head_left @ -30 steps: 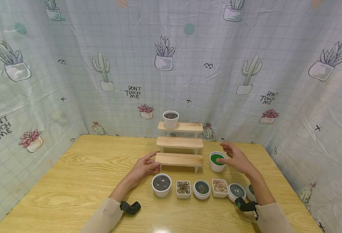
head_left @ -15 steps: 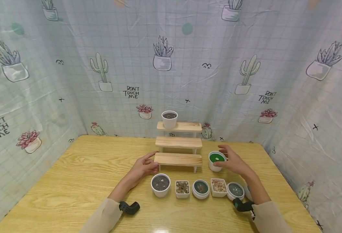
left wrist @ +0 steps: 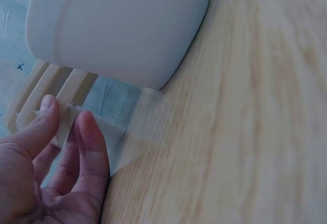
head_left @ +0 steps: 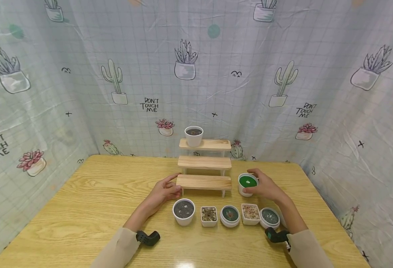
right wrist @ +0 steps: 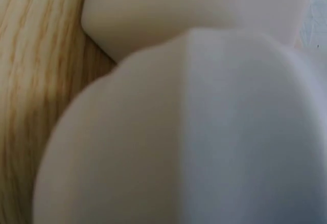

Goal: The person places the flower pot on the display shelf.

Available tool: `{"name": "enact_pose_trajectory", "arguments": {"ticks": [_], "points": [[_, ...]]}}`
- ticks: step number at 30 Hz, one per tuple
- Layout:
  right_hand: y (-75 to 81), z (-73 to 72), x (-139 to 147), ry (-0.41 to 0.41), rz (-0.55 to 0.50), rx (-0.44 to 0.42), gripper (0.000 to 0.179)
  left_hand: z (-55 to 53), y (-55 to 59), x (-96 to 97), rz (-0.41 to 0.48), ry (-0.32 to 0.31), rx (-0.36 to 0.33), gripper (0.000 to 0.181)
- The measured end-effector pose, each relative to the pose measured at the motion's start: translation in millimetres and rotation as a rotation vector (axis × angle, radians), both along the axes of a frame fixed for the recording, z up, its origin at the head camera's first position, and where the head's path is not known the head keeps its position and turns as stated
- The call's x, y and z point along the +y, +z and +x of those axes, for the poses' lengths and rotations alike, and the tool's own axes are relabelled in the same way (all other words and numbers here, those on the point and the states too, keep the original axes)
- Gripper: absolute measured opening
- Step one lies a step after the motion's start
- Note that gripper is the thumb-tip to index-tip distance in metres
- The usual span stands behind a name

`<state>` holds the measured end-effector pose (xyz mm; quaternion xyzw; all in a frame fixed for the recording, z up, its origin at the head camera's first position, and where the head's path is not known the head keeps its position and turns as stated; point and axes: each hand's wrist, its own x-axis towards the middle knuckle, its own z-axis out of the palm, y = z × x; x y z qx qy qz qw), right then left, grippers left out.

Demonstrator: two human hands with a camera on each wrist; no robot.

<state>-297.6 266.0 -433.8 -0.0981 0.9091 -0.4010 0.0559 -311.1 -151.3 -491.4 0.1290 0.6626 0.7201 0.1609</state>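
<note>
A three-step shelf stand (head_left: 204, 181) with pale wooden boards stands at the middle of the table. My left hand (head_left: 163, 191) holds the left end of its lowest board; in the left wrist view the thumb (left wrist: 47, 106) and fingertips close on that end. To the right of the stand, my right hand (head_left: 265, 186) grips a white flowerpot (head_left: 244, 190) with a bright green filling, thumb at the front and fingers round the far side. In the right wrist view, a white pot (right wrist: 127, 152) fills the frame and the hand is hidden.
A white pot (head_left: 194, 139) with dark filling sits on the top board. Along the front stand a round grey-filled pot (head_left: 183, 220), two square pots with pebbles (head_left: 209, 222), and round green-filled pots (head_left: 230, 222). A patterned curtain (head_left: 203, 96) hangs behind the table.
My right hand has moved in leftward and closed round the green-filled pot. My left hand has stayed at the stand's lowest board.
</note>
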Motion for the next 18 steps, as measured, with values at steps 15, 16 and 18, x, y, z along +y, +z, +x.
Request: {"name": "enact_pose_trajectory", "arguments": {"ticks": [15, 16, 18], "points": [[-5.3, 0.6, 0.8, 0.004, -0.009, -0.057, 0.097, 0.6, 0.8, -0.2, 0.002, -0.007, 0.005, 0.076], [-5.5, 0.6, 1.0, 0.004, -0.014, -0.059, 0.097, 0.6, 0.7, -0.2, 0.005, -0.007, 0.006, 0.076], [-6.0, 0.6, 1.7, 0.014, -0.020, -0.057, 0.095, 0.9, 0.8, -0.2, 0.009, -0.004, 0.007, 0.076]]}}
